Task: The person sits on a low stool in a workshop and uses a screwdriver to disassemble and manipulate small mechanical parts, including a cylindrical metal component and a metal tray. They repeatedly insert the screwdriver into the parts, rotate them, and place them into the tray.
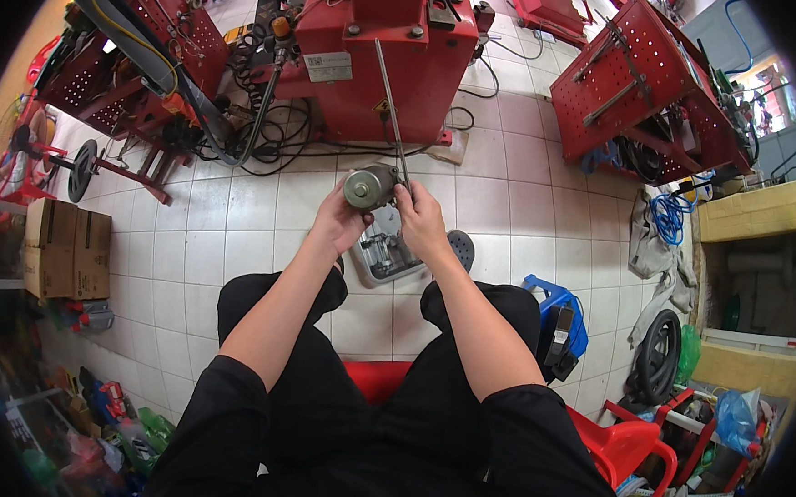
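Metal cylinder point(363, 189) sits in the grasp of the left hand point(336, 219), above the grey tray point(406, 274). Fingers of the right hand point(423, 223) grip a long thin rod point(389, 96), also above the tray. Metal parts point(381, 252) lie inside the tray; a red machine point(360, 117) stands beyond it.

bright overall | sheen on floor tiles point(207, 217) | fisheye-bent edges | black corners | lower-left blurry

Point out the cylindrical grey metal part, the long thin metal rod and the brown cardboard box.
Cylindrical grey metal part point(366, 189): head view, round end face.
Long thin metal rod point(391, 108): head view, mid-shaft.
Brown cardboard box point(62, 251): head view, side panel.
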The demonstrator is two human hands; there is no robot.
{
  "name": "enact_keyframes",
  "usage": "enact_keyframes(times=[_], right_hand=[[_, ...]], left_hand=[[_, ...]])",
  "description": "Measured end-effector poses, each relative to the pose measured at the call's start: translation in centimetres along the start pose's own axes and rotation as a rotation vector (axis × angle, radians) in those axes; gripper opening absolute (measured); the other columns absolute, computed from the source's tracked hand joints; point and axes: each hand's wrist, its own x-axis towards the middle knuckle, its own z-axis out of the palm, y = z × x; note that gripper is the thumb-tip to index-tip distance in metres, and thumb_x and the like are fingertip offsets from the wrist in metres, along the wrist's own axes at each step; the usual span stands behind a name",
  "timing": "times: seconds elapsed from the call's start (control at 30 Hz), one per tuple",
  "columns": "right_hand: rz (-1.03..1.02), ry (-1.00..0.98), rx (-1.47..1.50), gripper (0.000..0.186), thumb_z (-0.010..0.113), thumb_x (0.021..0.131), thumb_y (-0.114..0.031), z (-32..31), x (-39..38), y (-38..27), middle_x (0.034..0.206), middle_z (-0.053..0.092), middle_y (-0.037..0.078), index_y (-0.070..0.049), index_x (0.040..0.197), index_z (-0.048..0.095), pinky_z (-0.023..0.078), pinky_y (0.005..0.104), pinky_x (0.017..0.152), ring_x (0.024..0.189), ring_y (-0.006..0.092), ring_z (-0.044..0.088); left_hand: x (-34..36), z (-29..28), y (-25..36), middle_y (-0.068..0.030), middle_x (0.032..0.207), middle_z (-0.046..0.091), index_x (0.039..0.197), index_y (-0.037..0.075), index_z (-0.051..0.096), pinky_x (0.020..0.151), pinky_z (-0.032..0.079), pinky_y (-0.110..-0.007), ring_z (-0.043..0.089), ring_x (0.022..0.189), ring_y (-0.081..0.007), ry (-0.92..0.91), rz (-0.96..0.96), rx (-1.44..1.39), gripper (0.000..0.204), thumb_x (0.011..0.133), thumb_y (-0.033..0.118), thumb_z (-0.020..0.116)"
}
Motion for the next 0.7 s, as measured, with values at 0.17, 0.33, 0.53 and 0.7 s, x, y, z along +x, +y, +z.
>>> enact_keyframes(times=[0.17,0.33,0.53,0.7], right_hand=[[0.022,0.009,0.074,0.030,0.049,0.094,-0.026,0.1,0.2,0.9,0.062,0.050,0.015,0.002,0.082,0.050,0.040,0.0361,0.057,0.058,0.0251,0.047],[0.031,0.009,0.120,0.030,0.048,0.094,-0.026,0.1,0.6,2.2,0.060,0.047,0.011,0.001,0.082,0.049,0.039,0.0340,0.054,0.056,0.0195,0.046],[0.114,-0.038,0.283,0.023,0.049,0.094,-0.024,0.2,0.0,0.2,0.060,0.047,0.002,-0.002,0.088,0.051,0.036,0.0271,0.040,0.044,0.0090,0.043],[0.117,-0.067,0.310,0.021,0.049,0.094,-0.022,0.1,0.1,0.1,0.062,0.048,0.001,-0.002,0.093,0.052,0.036,0.0259,0.039,0.043,0.0081,0.043]], left_hand=[[-0.2,0.6,-0.2,-0.0003,0.093,0.059,0.105,0.017,0.055,0.059,0.039,-0.027,0.053,0.076,-0.0141,0.021,0.020,-0.014,0.021,0.088,0.030,0.052],[-0.8,2.0,-0.1,0.0058,0.090,0.059,0.105,0.024,0.052,0.056,0.039,-0.027,0.055,0.076,-0.0113,0.004,0.064,0.034,0.019,0.090,0.033,0.058],[-1.4,2.7,0.0,0.0057,0.087,0.059,0.103,0.023,0.052,0.055,0.040,-0.027,0.056,0.076,-0.0107,0.056,0.121,0.069,0.020,0.088,0.035,0.060],[-1.3,2.6,-0.1,0.0053,0.086,0.060,0.102,0.022,0.053,0.055,0.041,-0.027,0.057,0.073,-0.0112,0.079,0.130,0.066,0.022,0.087,0.036,0.062]])
